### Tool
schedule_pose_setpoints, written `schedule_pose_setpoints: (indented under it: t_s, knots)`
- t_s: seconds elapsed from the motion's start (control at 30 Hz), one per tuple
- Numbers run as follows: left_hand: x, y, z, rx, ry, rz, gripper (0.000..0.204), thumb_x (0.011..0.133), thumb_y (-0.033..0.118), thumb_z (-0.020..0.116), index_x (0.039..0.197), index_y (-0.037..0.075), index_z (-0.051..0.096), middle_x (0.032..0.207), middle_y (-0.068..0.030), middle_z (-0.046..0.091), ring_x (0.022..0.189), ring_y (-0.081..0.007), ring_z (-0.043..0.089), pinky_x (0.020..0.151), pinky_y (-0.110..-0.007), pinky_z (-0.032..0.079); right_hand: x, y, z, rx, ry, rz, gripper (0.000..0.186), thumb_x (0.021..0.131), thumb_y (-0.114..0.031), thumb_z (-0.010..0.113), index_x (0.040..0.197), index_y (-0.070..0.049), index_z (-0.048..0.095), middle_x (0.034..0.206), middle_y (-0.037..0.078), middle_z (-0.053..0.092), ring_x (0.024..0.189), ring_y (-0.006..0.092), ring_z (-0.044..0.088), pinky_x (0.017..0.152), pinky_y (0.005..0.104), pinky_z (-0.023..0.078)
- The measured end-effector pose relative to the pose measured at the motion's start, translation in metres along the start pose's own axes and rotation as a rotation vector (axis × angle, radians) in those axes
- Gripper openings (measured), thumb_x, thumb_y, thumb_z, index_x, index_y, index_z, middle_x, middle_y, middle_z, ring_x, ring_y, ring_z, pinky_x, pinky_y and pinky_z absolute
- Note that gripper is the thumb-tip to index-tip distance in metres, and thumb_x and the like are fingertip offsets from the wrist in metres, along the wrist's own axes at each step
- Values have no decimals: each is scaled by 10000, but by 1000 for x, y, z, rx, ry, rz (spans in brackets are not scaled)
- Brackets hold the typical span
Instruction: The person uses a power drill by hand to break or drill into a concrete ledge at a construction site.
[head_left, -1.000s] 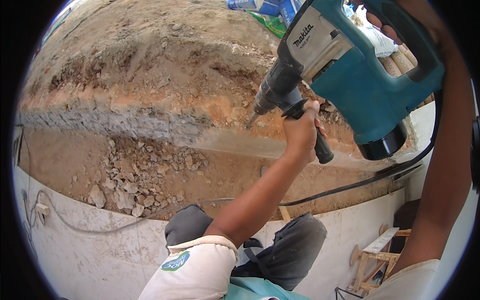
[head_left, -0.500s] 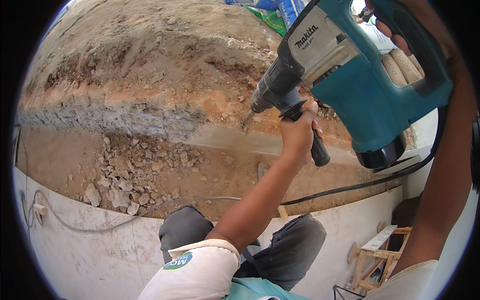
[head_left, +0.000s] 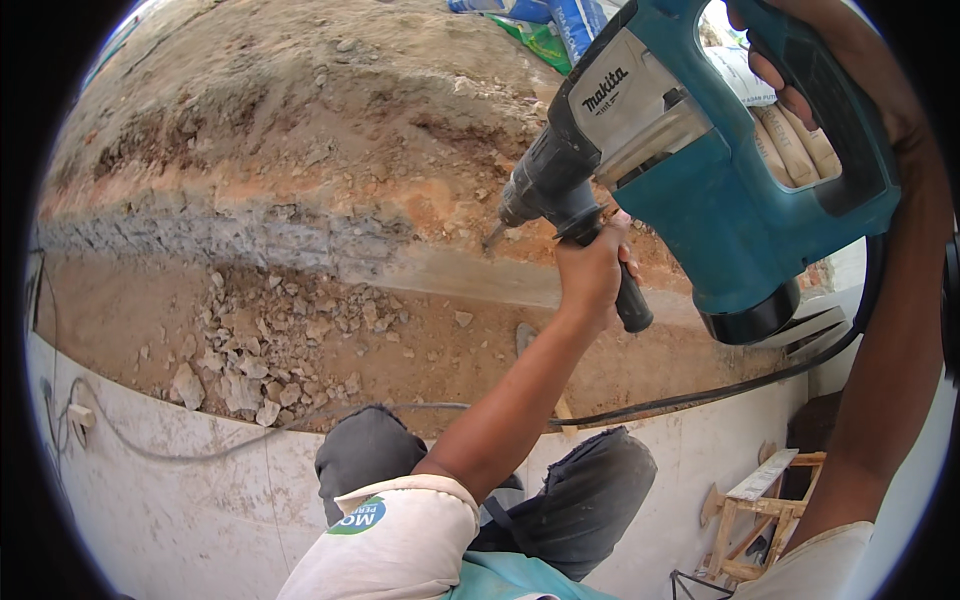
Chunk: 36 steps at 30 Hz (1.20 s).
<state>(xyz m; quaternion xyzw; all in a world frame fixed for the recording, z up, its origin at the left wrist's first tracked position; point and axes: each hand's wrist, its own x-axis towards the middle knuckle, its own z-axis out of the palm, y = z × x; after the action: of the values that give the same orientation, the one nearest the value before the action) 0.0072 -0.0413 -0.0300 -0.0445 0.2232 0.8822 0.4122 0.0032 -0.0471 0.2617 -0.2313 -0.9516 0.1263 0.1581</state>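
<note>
A teal and black demolition hammer [head_left: 760,190] slants across the upper right, its chisel bit [head_left: 493,236] pointing down to the left. The bit's tip meets the top edge of a concrete ledge [head_left: 470,275], by the reddish soil. My left hand [head_left: 592,268] is wrapped round the black side handle below the tool's nose. At the rear, my right hand [head_left: 800,95] grips the main D-shaped handle; part of it is hidden behind the handle and cut by the picture's rim. Left of the bit, the ledge has a rough, chipped grey face [head_left: 230,235].
Broken rubble [head_left: 240,370] lies in the dirt below the ledge. A black power cord [head_left: 690,400] runs from the tool across to the left, past my knees. Bags [head_left: 575,30] lie at the top, and a wooden stool [head_left: 755,510] stands at lower right.
The demolition hammer and both hands have shifted slightly left, the bit's tip a little up and left along the ledge edge. Both grips stay the same.
</note>
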Motion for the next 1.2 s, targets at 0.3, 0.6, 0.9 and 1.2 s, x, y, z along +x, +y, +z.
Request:
schedule_pose_setpoints:
  t_s: [0.3, 0.6, 0.9, 1.2]
  knots:
    - [-8, 2, 10, -18, 11, 5, 273, 892, 188, 723, 750, 57, 530, 556, -33, 511, 429, -156, 529, 408, -328, 461, -2, -6, 0, -14, 1, 10, 506, 932, -546, 578, 1017, -48, 607, 614, 46, 586, 415, 64, 522, 406, 166, 409]
    - [2, 2, -15, 17, 14, -19, 135, 887, 132, 643, 859, 77, 523, 618, -17, 507, 500, -158, 543, 468, -347, 480, 2, -11, 12, -17, -1, 23, 501, 932, -542, 579, 1015, -49, 605, 614, 44, 581, 413, 63, 515, 406, 166, 403]
    - [-7, -4, -22, -22, -7, -13, 104, 844, 65, 594, 796, 64, 502, 613, -38, 507, 502, -173, 546, 470, -351, 485, -18, -6, 20, -26, 40, 60, 495, 932, -538, 580, 1013, -50, 604, 614, 43, 577, 410, 61, 508, 406, 166, 397]
    - [-15, -14, -22, 14, -4, 11, 122, 838, 55, 562, 734, 53, 499, 600, -45, 504, 503, -177, 548, 475, -349, 489, -42, 0, 14, 20, 34, 71, 488, 928, -545, 579, 995, -62, 588, 626, 46, 563, 398, 65, 482, 397, 170, 383]
